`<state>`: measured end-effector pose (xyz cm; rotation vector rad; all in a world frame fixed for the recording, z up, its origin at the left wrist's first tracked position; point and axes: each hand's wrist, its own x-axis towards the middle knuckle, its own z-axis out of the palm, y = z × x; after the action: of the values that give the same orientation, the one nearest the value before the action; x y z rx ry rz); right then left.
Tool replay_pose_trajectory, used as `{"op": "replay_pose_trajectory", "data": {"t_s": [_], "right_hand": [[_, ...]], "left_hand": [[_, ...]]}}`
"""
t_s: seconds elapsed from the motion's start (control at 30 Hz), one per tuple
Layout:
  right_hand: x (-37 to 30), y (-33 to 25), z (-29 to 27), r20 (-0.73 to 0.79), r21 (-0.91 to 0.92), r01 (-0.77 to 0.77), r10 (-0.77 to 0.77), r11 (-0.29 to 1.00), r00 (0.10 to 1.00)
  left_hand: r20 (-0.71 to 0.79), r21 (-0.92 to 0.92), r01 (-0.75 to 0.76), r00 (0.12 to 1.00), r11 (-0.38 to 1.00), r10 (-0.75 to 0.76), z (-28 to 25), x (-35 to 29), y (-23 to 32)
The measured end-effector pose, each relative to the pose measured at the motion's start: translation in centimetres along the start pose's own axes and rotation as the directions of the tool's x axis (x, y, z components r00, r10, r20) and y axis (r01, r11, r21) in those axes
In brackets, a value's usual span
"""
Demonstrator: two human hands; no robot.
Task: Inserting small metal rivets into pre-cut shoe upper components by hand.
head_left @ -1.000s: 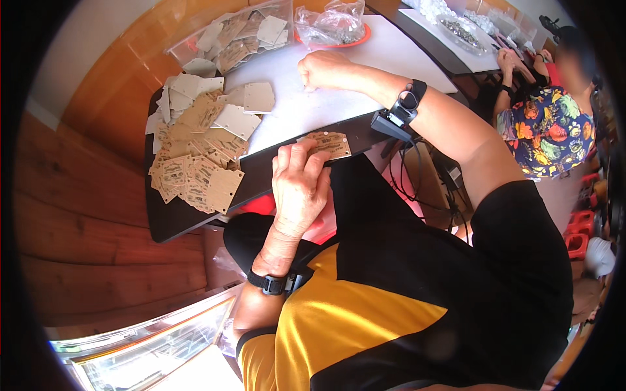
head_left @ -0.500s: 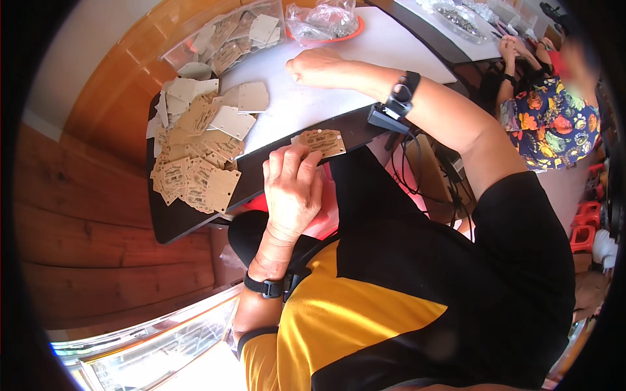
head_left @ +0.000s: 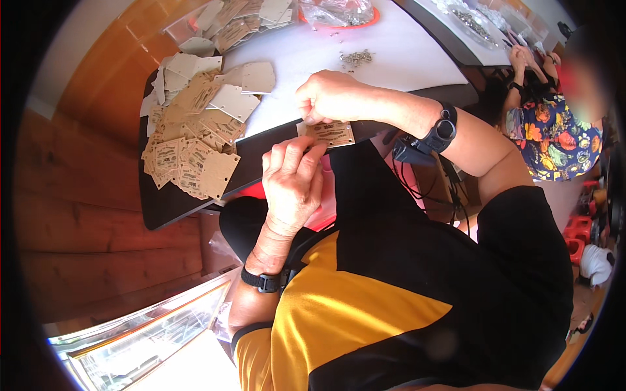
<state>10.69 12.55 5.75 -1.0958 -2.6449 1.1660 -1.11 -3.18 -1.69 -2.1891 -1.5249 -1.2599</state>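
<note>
A brown printed cardboard card (head_left: 331,134) with small holes lies at the near edge of the table. My left hand (head_left: 291,177) grips its left end, fingers bent over it. Closed in a pinch, my right hand (head_left: 334,98) is at the card's far edge; whatever sits between its fingertips is hidden or too small to name. Behind that hand, a small heap of shiny metal pieces (head_left: 356,58) is scattered on the white table surface (head_left: 293,72). Left of my hands spreads a loose pile of similar cards (head_left: 195,124), some with plain pale sides showing.
At the back stand a clear bin (head_left: 244,19) of more cards and a red tray (head_left: 365,23) with a plastic bag. Black cables (head_left: 450,189) hang below the table's right side. Another person (head_left: 554,124) sits at a second table on the right.
My right hand has come from the far table surface down to the card's edge. The small metal heap it covered now shows. My left hand keeps its hold on the card.
</note>
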Motion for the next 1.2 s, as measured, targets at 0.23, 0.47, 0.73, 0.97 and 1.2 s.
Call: {"op": "replay_pose_trajectory", "data": {"t_s": [0.23, 0.47, 0.73, 0.97, 1.2], "right_hand": [[0.4, 0.6, -0.1, 0.006, 0.092, -0.021, 0.021, 0.995, 1.0], [0.6, 0.2, -0.5, 0.051, 0.061, -0.058, 0.055, 0.996, 0.997], [0.6, -0.1, -0.7, 0.104, -0.007, -0.028, 0.028, 1.0, 0.994], [-0.3, 0.6, -0.5, 0.042, 0.027, 0.104, -0.105, 0.994, 0.994], [0.1, 0.7, -0.2, 0.025, -0.039, 0.075, -0.074, 0.996, 0.997]], "left_hand": [[0.019, -0.034, -0.005, 1.0, 0.999, 0.006, -0.3, -0.1, 0.0], [0.029, -0.048, 0.0, 1.0, 0.999, 0.002, -0.4, -0.3, -0.3], [0.026, -0.064, -0.004, 1.0, 0.998, 0.006, -0.4, 0.2, -0.1], [0.051, -0.062, 0.008, 0.999, 0.998, -0.005, -0.5, 0.3, 0.0], [0.051, -0.054, 0.013, 0.999, 0.998, -0.01, -0.4, 0.3, 0.0]]}}
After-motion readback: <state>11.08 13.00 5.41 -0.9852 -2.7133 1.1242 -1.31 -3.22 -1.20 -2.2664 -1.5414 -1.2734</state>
